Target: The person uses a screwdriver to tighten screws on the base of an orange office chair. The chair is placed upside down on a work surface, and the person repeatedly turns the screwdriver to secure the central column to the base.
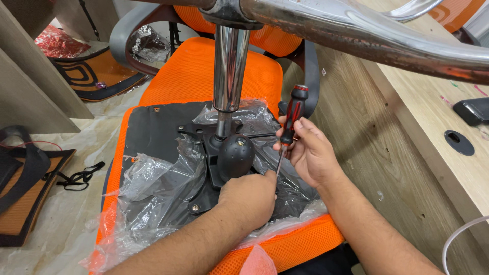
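Far left of frame: black-and-orange mesh chair part (23, 188) flat on the paper-covered floor (66, 219), with loose black straps (76, 178) just beside it. Upper left: another orange-and-black seat panel (94, 74) on the floor, next to red foil wrap (58, 42).

Centre-left: upturned orange mesh office chair seat (198, 71), underside facing up, with crumpled clear plastic wrap (153, 188) spread over its black bottom panel (153, 127). 1 screw (195, 207) visible at the lower-left corner of the black tilt mechanism plate (214, 158).

Centre: chrome gas lift column (230, 66) stands upright out of the mechanism and meets the chrome star base (367, 35), which runs across the top of frame. Black round tension knob (235, 155) sits on the mechanism, just below the column.

Lower centre: left hand (249, 196) rests on the mechanism right under the knob, fingers curled down over the plate edge; cannot tell if it grips anything.

Centre-right: right hand (308, 153) wraps closed around the red-and-black screwdriver (291, 119), handle up, shaft angled down to the mechanism, tip touching near the left hand's knuckles.

Right: wooden desk panel (377, 153), desk top with a black round cable grommet (458, 142), a black object (473, 111) at the right edge and a white cable (458, 237) at lower right.
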